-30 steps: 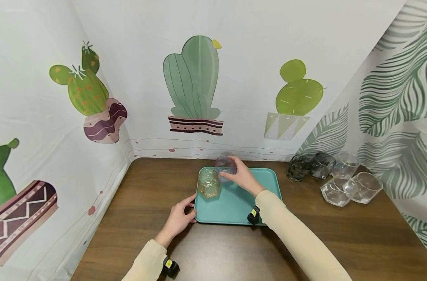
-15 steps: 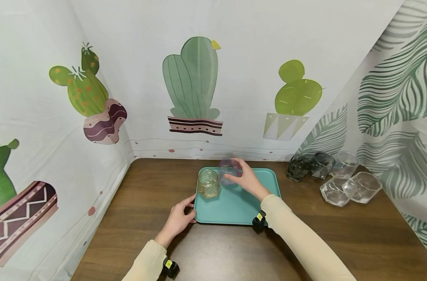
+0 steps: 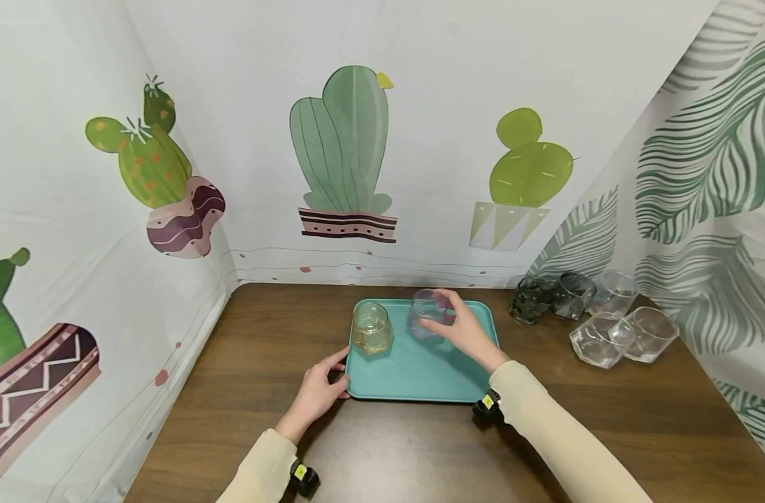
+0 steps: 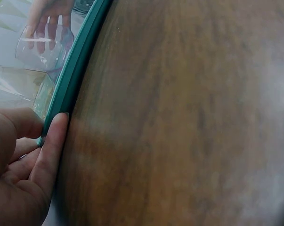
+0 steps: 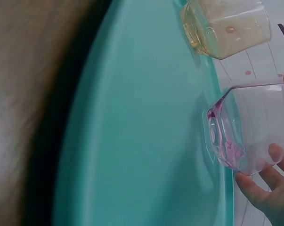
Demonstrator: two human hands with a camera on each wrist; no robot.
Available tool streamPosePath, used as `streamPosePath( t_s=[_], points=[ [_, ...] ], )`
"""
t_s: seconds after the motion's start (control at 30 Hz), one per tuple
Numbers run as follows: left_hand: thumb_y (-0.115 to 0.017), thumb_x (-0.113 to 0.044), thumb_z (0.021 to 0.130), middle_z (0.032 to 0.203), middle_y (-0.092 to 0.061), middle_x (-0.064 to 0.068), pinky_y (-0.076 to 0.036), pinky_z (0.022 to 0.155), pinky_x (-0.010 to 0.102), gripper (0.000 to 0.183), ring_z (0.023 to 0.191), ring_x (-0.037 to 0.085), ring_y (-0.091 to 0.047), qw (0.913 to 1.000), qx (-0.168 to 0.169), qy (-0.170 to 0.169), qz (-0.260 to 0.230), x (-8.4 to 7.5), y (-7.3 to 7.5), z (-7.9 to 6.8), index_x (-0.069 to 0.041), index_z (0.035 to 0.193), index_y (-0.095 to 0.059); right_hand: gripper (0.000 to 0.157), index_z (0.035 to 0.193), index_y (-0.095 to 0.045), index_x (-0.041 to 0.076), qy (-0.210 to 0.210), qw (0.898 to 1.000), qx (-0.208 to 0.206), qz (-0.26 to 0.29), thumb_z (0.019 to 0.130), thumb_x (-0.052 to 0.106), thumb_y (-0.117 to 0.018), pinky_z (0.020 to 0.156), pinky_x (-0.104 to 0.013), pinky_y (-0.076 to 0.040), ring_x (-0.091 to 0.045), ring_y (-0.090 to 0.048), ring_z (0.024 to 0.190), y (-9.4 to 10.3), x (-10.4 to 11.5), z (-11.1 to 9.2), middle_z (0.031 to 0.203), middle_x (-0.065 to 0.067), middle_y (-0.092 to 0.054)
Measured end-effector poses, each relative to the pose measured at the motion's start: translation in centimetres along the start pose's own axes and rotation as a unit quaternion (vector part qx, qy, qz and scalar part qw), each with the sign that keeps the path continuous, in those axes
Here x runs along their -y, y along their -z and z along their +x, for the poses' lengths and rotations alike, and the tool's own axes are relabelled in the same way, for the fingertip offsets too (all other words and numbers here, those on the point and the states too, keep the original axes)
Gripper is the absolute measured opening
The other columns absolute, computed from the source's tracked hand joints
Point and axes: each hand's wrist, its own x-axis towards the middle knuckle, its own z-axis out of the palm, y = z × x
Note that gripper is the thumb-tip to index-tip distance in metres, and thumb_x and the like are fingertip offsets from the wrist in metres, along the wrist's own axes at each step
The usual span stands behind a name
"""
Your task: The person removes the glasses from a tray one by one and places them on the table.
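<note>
My right hand [image 3: 466, 332] grips a pale purple drinking glass [image 3: 423, 318] by its side. The thumb and fingers lie around the glass near the back middle of the teal tray [image 3: 382, 381]. In the right wrist view, the faceted base of the purple glass [image 5: 226, 136] is close over the tray surface. To its left, an amber-tinted glass [image 3: 372, 330] stands upright on the tray. My left hand [image 3: 317, 392] holds the tray's front left corner. The left wrist view shows the thumb and fingers [image 4: 52, 146] against the tray rim.
Right of the tray stand two dark grey glasses [image 3: 532, 300] and several clear glasses [image 3: 601, 340] in a cluster. The wooden table [image 3: 250, 335] meets a cactus-print cloth [image 3: 338, 265] at its back edge.
My right hand has carried the purple glass to the right, away from the amber glass. The left hand stays at the tray corner.
</note>
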Motion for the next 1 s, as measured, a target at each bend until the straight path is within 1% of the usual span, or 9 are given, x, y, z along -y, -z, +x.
streamPosePath(
  t_s=[0.13, 0.27, 0.33, 0.47, 0.57, 0.77, 0.87, 0.97, 1.0],
  points=[
    [-0.065, 0.008, 0.09, 0.11, -0.065, 0.023, -0.064, 0.058, 0.026, 0.059, 0.064, 0.016, -0.069, 1.0, 0.001, 0.002, -0.001, 0.0, 0.0, 0.0, 0.0, 0.148, -0.056, 0.078, 0.154, -0.041, 0.007, 0.004, 1.0, 0.001, -0.006, 0.092, 0.033, -0.081, 0.113, -0.058, -0.047, -0.037, -0.047, 0.138, 0.9, -0.1, -1.0, 0.149, -0.023, -0.049],
    [-0.065, 0.008, 0.09, 0.111, -0.065, 0.023, -0.064, 0.058, 0.026, 0.059, 0.064, 0.016, -0.069, 1.0, 0.001, 0.006, -0.003, -0.1, 0.1, -0.1, 0.0, 0.148, -0.056, 0.076, 0.153, -0.041, 0.008, 0.007, 1.0, -0.007, -0.014, 0.093, 0.035, -0.08, 0.112, -0.058, -0.047, -0.037, -0.047, 0.136, 1.7, -0.3, -1.9, 0.147, -0.023, -0.05],
    [-0.065, 0.008, 0.09, 0.112, -0.065, 0.023, -0.064, 0.058, 0.026, 0.059, 0.064, 0.016, -0.069, 1.0, 0.002, 0.006, -0.003, -0.1, 0.1, -0.1, 0.0, 0.148, -0.056, 0.075, 0.152, -0.043, 0.009, 0.007, 1.0, -0.015, -0.02, 0.092, 0.035, -0.081, 0.111, -0.057, -0.048, -0.036, -0.048, 0.135, 2.2, -0.3, -2.3, 0.146, -0.021, -0.051],
    [-0.065, 0.007, 0.091, 0.112, -0.065, 0.023, -0.064, 0.058, 0.026, 0.059, 0.064, 0.016, -0.069, 1.0, 0.003, 0.005, -0.001, -0.2, 0.1, -0.1, 0.0, 0.148, -0.056, 0.073, 0.15, -0.046, 0.009, 0.01, 0.999, -0.037, -0.033, 0.091, 0.031, -0.082, 0.109, -0.056, -0.05, -0.034, -0.051, 0.133, 3.2, -0.7, -3.2, 0.144, -0.019, -0.054],
    [-0.065, 0.007, 0.09, 0.112, -0.065, 0.023, -0.064, 0.058, 0.026, 0.059, 0.064, 0.017, -0.069, 1.0, 0.002, 0.006, -0.002, -0.2, 0.1, -0.1, 0.0, 0.148, -0.056, 0.072, 0.151, -0.046, 0.008, 0.011, 0.998, -0.049, -0.043, 0.092, 0.029, -0.082, 0.107, -0.056, -0.051, -0.034, -0.052, 0.132, 3.9, -1.2, -3.9, 0.143, -0.019, -0.054],
    [-0.065, 0.007, 0.091, 0.112, -0.065, 0.023, -0.064, 0.058, 0.027, 0.059, 0.064, 0.017, -0.069, 1.0, 0.002, 0.005, -0.003, -0.2, 0.2, -0.1, 0.0, 0.148, -0.056, 0.071, 0.153, -0.043, 0.01, -0.002, 0.997, -0.055, -0.045, 0.094, 0.029, -0.079, 0.106, -0.05, -0.05, -0.035, -0.051, 0.134, 5.6, -1.9, -5.3, 0.145, -0.02, -0.052],
    [-0.065, 0.007, 0.091, 0.112, -0.065, 0.022, -0.064, 0.058, 0.027, 0.059, 0.064, 0.017, -0.069, 1.0, 0.003, 0.006, -0.003, -0.1, 0.2, -0.1, 0.0, 0.149, -0.055, 0.072, 0.154, -0.042, 0.009, -0.009, 0.997, -0.06, -0.047, 0.095, 0.029, -0.078, 0.104, -0.029, -0.052, -0.036, -0.052, 0.133, 6.5, -2.1, -6.0, 0.144, -0.022, -0.052],
    [-0.065, 0.007, 0.091, 0.112, -0.065, 0.021, -0.064, 0.059, 0.027, 0.059, 0.064, 0.016, -0.069, 1.0, 0.004, 0.007, -0.004, -0.1, 0.2, -0.1, 0.0, 0.149, -0.055, 0.072, 0.154, -0.041, 0.007, -0.015, 0.996, -0.071, -0.053, 0.095, 0.027, -0.078, 0.093, -0.011, -0.049, -0.039, -0.055, 0.128, 7.4, -2.4, -6.7, 0.142, -0.024, -0.053],
    [-0.065, 0.007, 0.091, 0.112, -0.065, 0.021, -0.065, 0.059, 0.027, 0.059, 0.064, 0.016, -0.069, 0.9999, 0.004, 0.008, -0.005, -0.1, 0.2, -0.1, 0.0, 0.149, -0.055, 0.072, 0.154, -0.041, 0.007, -0.016, 0.996, -0.075, -0.054, 0.095, 0.026, -0.078, 0.089, -0.007, -0.047, -0.04, -0.056, 0.127, 7.7, -2.5, -6.9, 0.141, -0.025, -0.053]
  ],
)
